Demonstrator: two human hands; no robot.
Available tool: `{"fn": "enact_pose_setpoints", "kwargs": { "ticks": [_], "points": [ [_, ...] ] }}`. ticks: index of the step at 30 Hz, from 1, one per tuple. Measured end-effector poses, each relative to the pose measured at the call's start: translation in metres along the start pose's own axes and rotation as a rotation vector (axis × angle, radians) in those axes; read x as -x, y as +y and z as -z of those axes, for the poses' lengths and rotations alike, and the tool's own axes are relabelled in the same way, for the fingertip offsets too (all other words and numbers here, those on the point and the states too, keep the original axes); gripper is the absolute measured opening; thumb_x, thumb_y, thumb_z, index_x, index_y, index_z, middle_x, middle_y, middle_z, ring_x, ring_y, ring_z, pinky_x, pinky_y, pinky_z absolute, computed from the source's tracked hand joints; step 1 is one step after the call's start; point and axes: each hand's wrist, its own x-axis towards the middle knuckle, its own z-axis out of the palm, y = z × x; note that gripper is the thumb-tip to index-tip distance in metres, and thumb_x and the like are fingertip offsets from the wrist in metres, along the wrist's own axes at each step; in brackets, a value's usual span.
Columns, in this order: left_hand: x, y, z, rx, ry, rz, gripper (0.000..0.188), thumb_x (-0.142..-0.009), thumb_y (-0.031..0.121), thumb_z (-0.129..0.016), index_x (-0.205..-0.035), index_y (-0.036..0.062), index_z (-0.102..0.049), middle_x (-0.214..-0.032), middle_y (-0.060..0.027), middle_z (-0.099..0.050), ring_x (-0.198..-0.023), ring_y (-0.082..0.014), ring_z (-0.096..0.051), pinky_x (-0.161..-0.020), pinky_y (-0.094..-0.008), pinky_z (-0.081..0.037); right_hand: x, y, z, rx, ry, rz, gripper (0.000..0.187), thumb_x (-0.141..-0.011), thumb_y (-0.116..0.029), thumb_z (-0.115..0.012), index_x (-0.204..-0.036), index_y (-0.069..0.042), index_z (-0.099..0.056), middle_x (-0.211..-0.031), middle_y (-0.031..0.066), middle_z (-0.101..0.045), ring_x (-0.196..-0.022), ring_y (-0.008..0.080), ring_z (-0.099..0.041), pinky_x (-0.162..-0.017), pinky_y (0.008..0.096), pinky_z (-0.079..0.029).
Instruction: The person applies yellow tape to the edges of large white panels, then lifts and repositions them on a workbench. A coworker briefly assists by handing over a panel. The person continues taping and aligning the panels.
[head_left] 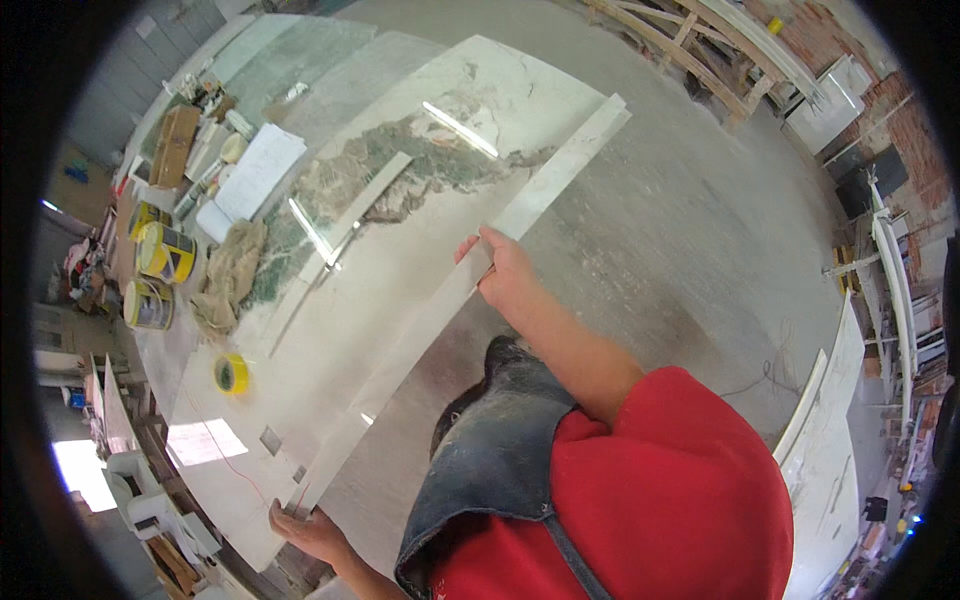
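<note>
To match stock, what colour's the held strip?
The held strip is off-white, clearest in the head view.

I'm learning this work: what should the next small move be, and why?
Probably nudge the long pale strip into line with the edge of the slab: it runs along that edge, with the left hand by one end and the right hand nearer its middle.
</note>
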Motion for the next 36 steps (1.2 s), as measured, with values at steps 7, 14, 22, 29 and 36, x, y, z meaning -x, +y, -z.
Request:
{"fn": "enact_pose_setpoints", "kwargs": {
  "ticks": [7, 14, 22, 29, 36],
  "points": [
    [0.062, 0.024, 0.043, 0.902, -0.338, 0.603, 0.063, -0.094, 0.018, -0.066, -0.149, 0.0013, -0.042, -0.119, -0.0117, -0.057, -0.109, -0.0246, -0.058, -0.088, -0.043, -0.052, 0.051, -0.023, 0.001, -0.003, 0.156, 0.11, 0.019, -0.092, -0.015, -0.069, -0.095, -0.006, -0.052, -0.08, 0.0085, -0.056, -0.068, 0.0246, -0.057, -0.062, 0.0425, -0.049],
    [0.104, -0.017, -0.001, 1.329, -0.356, 1.352, 0.039, -0.102, 0.029, -0.06, -0.122, -0.003, -0.054, -0.098, -0.0079, -0.06, -0.095, -0.0198, -0.059, -0.089, -0.0433, -0.055, 0.071, -0.035, 0.05, 0.034, 0.198, 0.122, 0.013, -0.088, -0.011, -0.065, -0.088, -0.006, -0.054, -0.073, 0.008, -0.055, -0.062, 0.0241, -0.057, -0.06, 0.0409, -0.049],
    [0.108, -0.113, -0.1, 1.235, -0.541, 1.457, 0.033, -0.103, 0.024, -0.057, -0.116, -0.0053, -0.053, -0.103, -0.0154, -0.057, -0.097, -0.0269, -0.058, -0.091, -0.0457, -0.055, 0.091, -0.013, 0.09, 0.156, 0.099, 0.121, 0.013, -0.087, -0.014, -0.066, -0.079, -0.005, -0.061, -0.071, 0.0104, -0.063, -0.065, 0.0247, -0.062, -0.061, 0.0373, -0.05],
    [0.083, -0.148, -0.136, 1.291, -0.515, 1.334, 0.031, -0.104, 0.023, -0.054, -0.114, -0.0059, -0.053, -0.108, -0.0181, -0.056, -0.098, -0.0297, -0.058, -0.093, -0.0459, -0.054, 0.093, -0.031, 0.116, 0.228, 0.089, 0.262, 0.013, -0.09, -0.013, -0.065, -0.086, -0.002, -0.059, -0.078, 0.0147, -0.065, -0.07, 0.0287, -0.066, -0.063, 0.0401, -0.055],
    [0.115, -0.152, -0.161, 1.366, -0.223, 1.169, 0.029, -0.105, 0.022, -0.051, -0.112, -0.0064, -0.052, -0.113, -0.0207, -0.054, -0.099, -0.0324, -0.057, -0.095, -0.046, -0.053, 0.009, -0.04, 0.186, 0.252, 0.249, 0.04, 0.015, -0.096, -0.009, -0.061, -0.092, 0.006, -0.058, -0.085, 0.0174, -0.062, -0.078, 0.0349, -0.067, -0.079, 0.0515, -0.062]
  ]
}}
